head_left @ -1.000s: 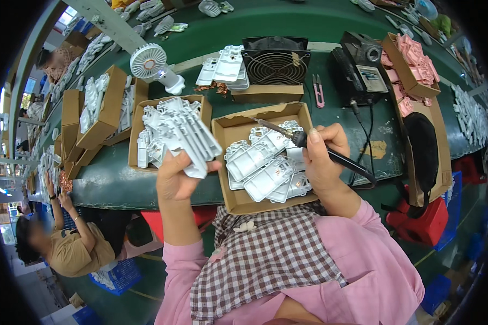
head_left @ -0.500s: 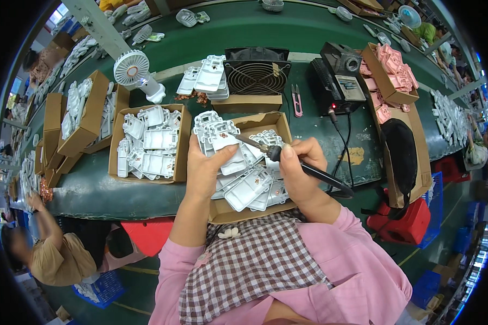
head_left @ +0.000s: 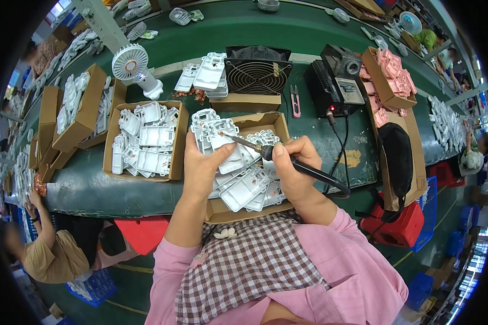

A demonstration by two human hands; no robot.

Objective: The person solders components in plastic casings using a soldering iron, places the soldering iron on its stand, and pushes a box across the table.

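**Two hands, one iron, one batch of casings**

Left hand [head_left: 200, 170]: raised, wrist upright, thumb laid across the near edge of a small batch of white casings [head_left: 214, 127]. Grip closed on them between thumb and fingers; the fingers are mostly behind the batch, so from where I stand their placing cannot be told, nor the number held.

Right hand [head_left: 297, 168]: pen-like grip, thumb along the upper side of a black-handled iron [head_left: 312, 171], fingers curled around it. Forearm slants in from the pink sleeve [head_left: 339, 219]. The iron points toward the left hand, its tip at the held casings; whether it touches, I cannot make out. Small copper-coloured spots by the tip, too small to identify.

Beneath and between the hands: open carton [head_left: 228, 213] with loose casings [head_left: 244, 189], partly covered by both hands and the held batch.

Left of the left hand: second carton [head_left: 180, 142], filled with similar casings.

Beyond the right hand: pink-handled snips [head_left: 295, 103]; farther right, a black station [head_left: 336, 81] with a red light, its cords running down behind the right hand.

Beyond both hands: black fan [head_left: 257, 78], upright.
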